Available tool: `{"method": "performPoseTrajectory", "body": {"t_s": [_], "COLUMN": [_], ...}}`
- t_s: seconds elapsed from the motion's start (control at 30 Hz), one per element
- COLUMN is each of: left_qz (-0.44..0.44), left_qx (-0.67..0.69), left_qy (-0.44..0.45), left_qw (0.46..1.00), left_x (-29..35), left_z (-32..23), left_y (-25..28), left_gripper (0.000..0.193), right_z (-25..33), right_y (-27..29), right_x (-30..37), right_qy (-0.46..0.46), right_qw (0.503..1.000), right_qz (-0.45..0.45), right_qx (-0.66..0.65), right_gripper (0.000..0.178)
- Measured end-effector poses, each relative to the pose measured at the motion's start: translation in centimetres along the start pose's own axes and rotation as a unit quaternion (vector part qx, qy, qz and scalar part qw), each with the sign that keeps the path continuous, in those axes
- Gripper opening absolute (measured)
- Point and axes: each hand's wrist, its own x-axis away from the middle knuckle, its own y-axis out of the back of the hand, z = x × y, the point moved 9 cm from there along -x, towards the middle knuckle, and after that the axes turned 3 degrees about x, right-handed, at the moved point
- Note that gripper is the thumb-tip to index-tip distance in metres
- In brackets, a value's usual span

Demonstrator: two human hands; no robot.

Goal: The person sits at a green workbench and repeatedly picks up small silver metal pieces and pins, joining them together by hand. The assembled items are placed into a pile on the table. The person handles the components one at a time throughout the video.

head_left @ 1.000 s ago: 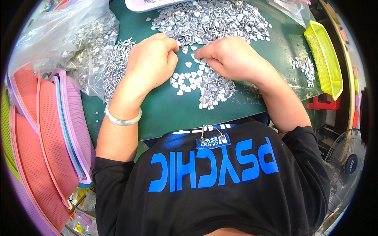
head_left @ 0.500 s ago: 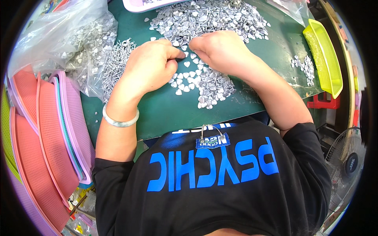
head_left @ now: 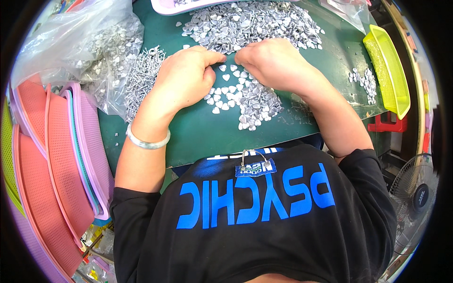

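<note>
Two groups of small silver heart-shaped pieces lie on the green tabletop: a large pile (head_left: 255, 26) at the far side and a smaller heap (head_left: 258, 104) nearer me. Several single hearts (head_left: 222, 98) lie flat to the left of the small heap. My left hand (head_left: 186, 78) rests left of them, its index finger stretched toward the pile's near edge; the thumb stands apart from it, with nothing visible between. My right hand (head_left: 276, 63) is closed at the pile's near edge, fingers curled down, hiding whatever is in them. The two hands' fingertips are close together.
Metal screw-like pins (head_left: 144, 70) lie beside a clear plastic bag (head_left: 106, 56) of hearts at the left. Stacked pink and purple baskets (head_left: 59, 165) stand below it. At the right are a yellow-green basket (head_left: 389, 73), a few hearts (head_left: 364, 85) and a fan (head_left: 417, 195).
My right hand has shifted slightly right. The left index finger has lifted from a heart and points more toward the pile, and its gap from the thumb is wider. The whole view has shifted slightly.
</note>
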Motion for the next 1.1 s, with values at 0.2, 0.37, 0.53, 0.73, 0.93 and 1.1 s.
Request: {"method": "performPoseTrajectory", "body": {"t_s": [0.2, 0.37, 0.53, 0.73, 0.93, 1.1], "left_qz": [0.019, 0.045, 0.001, 0.039, 0.072, 0.013], "left_qx": [0.037, 0.064, 0.096, 0.075, 0.123, 0.126], "left_qy": [-0.010, -0.037, -0.090, -0.107, -0.120, -0.075], "left_qw": [0.999, 0.996, 0.991, 0.991, 0.983, 0.989], "left_x": [0.0, 0.1, 0.0, 0.2, 0.2, -0.3], "left_z": [-0.1, -0.7, -2.2, -2.7, -2.9, -1.4], "left_y": [0.0, -0.4, -0.5, -1.0, -1.4, -0.9], "left_gripper": [0.029, 0.028, 0.033, 0.034, 0.031, 0.027], "right_z": [-0.8, -0.9, -0.7, -2.6, -2.9, -2.3], "right_y": [0.7, 0.3, 0.9, 1.5, 1.0, 1.1], "right_x": [0.9, 1.0, 0.8, 1.4, 1.6, 1.6], "right_qy": [0.023, 0.028, 0.003, -0.027, -0.037, -0.002], "right_qw": [0.997, 0.997, 0.998, 0.993, 0.997, 0.992], "right_qz": [-0.048, -0.007, -0.033, -0.032, -0.027, -0.028], "right_qx": [-0.053, -0.075, -0.058, -0.108, -0.059, -0.126], "right_gripper": [0.011, 0.010, 0.008, 0.013, 0.016, 0.016]}}
